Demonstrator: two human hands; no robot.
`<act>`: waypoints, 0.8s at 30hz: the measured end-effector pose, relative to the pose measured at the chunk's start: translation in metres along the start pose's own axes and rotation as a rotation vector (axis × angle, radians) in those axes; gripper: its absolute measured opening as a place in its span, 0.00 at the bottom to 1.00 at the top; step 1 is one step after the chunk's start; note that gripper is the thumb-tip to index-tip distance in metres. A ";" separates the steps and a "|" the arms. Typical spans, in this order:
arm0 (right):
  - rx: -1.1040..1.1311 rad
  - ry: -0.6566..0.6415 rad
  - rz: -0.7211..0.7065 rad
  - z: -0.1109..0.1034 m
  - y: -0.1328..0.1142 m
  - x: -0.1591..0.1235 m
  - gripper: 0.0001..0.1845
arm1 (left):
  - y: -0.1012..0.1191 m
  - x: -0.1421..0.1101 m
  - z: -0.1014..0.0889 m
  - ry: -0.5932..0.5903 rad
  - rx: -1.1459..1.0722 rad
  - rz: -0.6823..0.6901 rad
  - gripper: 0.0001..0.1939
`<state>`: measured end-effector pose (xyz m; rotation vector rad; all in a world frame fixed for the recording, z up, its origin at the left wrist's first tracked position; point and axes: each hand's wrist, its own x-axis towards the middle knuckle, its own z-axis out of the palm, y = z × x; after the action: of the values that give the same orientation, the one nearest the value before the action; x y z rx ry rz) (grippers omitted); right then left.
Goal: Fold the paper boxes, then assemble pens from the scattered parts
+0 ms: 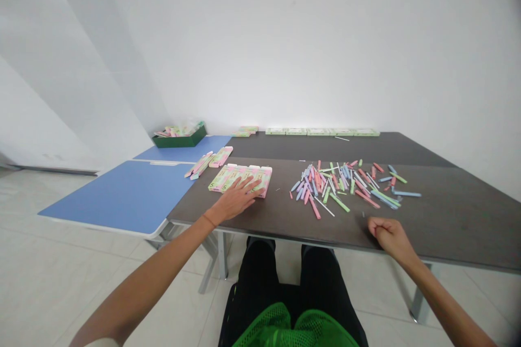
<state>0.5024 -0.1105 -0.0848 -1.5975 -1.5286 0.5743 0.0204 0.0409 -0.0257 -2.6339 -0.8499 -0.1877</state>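
Note:
My left hand (236,199) lies with spread fingers on a row of flat pink-and-green printed boxes (227,173) near the table's front edge. The boxes lie side by side, and a number 5 shows on their near ends. My right hand (386,232) is closed in a fist on the table's front edge. Whatever it may hold is hidden. Beyond the fist lies a loose heap of slim pen-like sticks and short tubes (338,201) in pink, green, blue and purple. Thin white rods (324,206) are mixed in with them.
More flat boxes (221,156) lie at the left, across the seam with a blue table (118,195). A green tray (179,141) of packaging stands at the back left. Along the wall runs a row of boxes (317,132) on the dark table (456,211).

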 end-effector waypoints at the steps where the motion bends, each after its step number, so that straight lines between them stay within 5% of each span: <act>1: -0.001 0.000 0.005 0.000 -0.002 0.000 0.06 | 0.003 0.006 0.002 -0.013 -0.002 0.016 0.27; 7: 0.011 -0.004 0.019 -0.001 -0.006 -0.001 0.06 | -0.003 0.020 0.008 -0.017 -0.185 0.036 0.26; 12: 0.023 -0.015 0.031 -0.003 0.000 -0.003 0.06 | -0.073 0.038 0.008 0.033 -0.233 -0.502 0.28; 18: 0.037 -0.001 0.077 -0.007 0.015 -0.007 0.05 | -0.186 0.052 0.036 -0.136 -0.181 -1.052 0.38; 24: -0.023 0.032 0.090 -0.009 0.036 -0.010 0.08 | -0.222 0.049 0.081 -0.285 -0.221 -1.258 0.50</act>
<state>0.5295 -0.1198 -0.1112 -1.6923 -1.4505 0.5803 -0.0693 0.2646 -0.0220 -1.8960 -2.5703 -0.2137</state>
